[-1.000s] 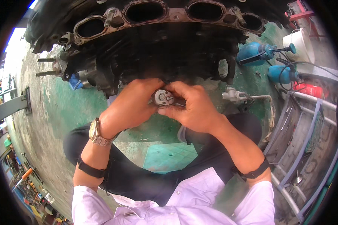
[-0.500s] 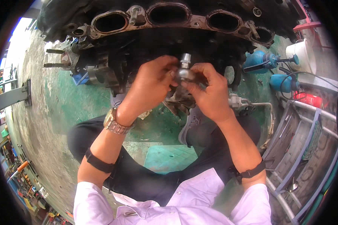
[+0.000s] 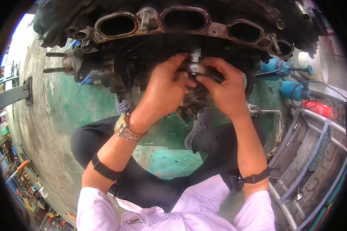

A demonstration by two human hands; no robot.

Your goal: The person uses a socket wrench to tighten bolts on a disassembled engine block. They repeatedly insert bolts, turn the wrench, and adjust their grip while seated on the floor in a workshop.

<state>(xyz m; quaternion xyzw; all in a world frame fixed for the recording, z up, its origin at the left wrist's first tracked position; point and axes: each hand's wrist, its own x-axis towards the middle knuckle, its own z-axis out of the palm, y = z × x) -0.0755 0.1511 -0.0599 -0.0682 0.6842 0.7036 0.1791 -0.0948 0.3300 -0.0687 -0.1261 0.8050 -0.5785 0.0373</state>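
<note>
In front of the engine, both my hands hold a silver metal fitting (image 3: 197, 68) with a rounded body and a narrower cylindrical stub pointing up. My left hand (image 3: 165, 85) has its fingers curled against the fitting's left side. From the right, my right hand (image 3: 228, 85) pinches it between thumb and fingers. The exact kind of part does not show. Just above runs the engine's metal port flange (image 3: 152, 36), with oval openings and upright studs. The fitting's underside is partly behind my fingers.
On the left a bracket with two studs (image 3: 56, 70) juts from the engine. Blue bottles (image 3: 295, 90) and a red container (image 3: 318, 109) stand at the right, above a metal frame (image 3: 297, 169). Tools (image 3: 23, 166) lie far left. A green stool (image 3: 173, 163) shows between my legs.
Both hands and the fitting have shifted slightly right in the picture, closer under the flange. The view has also moved a little. The fitting is still between my hands.
</note>
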